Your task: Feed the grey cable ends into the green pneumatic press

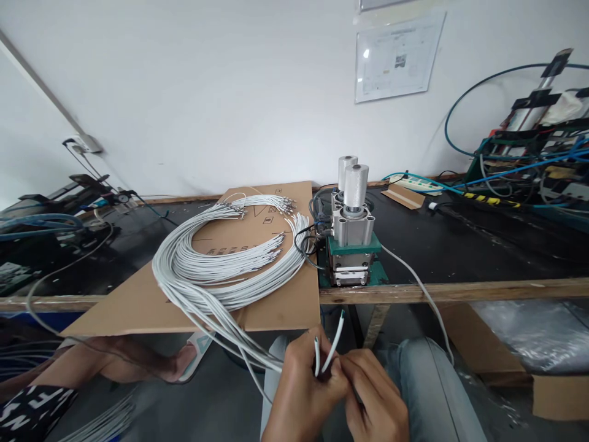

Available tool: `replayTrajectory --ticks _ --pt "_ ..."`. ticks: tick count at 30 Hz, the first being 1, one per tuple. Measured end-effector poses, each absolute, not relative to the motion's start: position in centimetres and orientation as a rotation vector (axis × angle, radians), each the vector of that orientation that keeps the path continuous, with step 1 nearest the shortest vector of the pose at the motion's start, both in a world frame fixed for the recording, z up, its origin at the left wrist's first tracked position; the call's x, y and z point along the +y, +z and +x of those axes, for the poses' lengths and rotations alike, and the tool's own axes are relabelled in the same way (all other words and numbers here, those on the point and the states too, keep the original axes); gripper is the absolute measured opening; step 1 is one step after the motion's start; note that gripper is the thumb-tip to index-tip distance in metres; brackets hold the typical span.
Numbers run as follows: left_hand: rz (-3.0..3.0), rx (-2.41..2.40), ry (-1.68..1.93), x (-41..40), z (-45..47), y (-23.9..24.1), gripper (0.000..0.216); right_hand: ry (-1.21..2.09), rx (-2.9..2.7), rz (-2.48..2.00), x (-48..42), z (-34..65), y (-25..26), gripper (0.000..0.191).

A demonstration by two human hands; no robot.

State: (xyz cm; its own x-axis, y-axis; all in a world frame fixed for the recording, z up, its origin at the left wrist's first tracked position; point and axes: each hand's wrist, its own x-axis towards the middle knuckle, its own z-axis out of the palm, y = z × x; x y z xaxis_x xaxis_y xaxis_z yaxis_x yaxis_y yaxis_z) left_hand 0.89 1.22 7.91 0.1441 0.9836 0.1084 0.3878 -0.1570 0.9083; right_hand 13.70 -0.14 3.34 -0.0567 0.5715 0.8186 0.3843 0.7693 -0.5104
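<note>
My left hand (304,393) is closed around white cables; two cable ends stick up from its fingers. The longer white cable end (337,334) shows a green tip, and the shorter one stands just left of it. My right hand (375,396) is closed in a pinch against my left thumb and fingertips; what it holds there is hidden. A large coiled bundle of white cables (170,264) lies on a cardboard sheet (280,319), and a strand of it runs down to my left hand.
A small pneumatic press (352,233) with two knurled cylinders stands at the bench edge. Other machines with blue hoses (529,123) are at the right and left. A power strip (414,183) lies by the wall. Another person's leg (115,362) is at lower left, beside more cables.
</note>
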Motion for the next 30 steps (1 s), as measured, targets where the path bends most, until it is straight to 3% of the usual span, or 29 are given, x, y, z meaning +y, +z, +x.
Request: replayTrajectory --ticks 3,9,22,30 --pt "1.601 1.259 0.981 1.2 0.6 7.5 0.008 0.272 -1.583 -0.840 -0.4 13.5 2.9 0.026" --pt "1.465 1.123 1.124 0.9 0.4 7.3 0.031 0.472 -1.329 -0.955 -1.0 12.3 2.6 0.020" --pt "1.136 1.040 1.329 0.2 0.3 6.1 0.031 0.610 -1.070 -0.932 -1.1 9.6 2.0 0.016" --pt "1.235 1.029 1.235 0.7 0.2 7.2 0.029 0.645 -1.146 -0.914 -0.8 10.6 2.6 0.016"
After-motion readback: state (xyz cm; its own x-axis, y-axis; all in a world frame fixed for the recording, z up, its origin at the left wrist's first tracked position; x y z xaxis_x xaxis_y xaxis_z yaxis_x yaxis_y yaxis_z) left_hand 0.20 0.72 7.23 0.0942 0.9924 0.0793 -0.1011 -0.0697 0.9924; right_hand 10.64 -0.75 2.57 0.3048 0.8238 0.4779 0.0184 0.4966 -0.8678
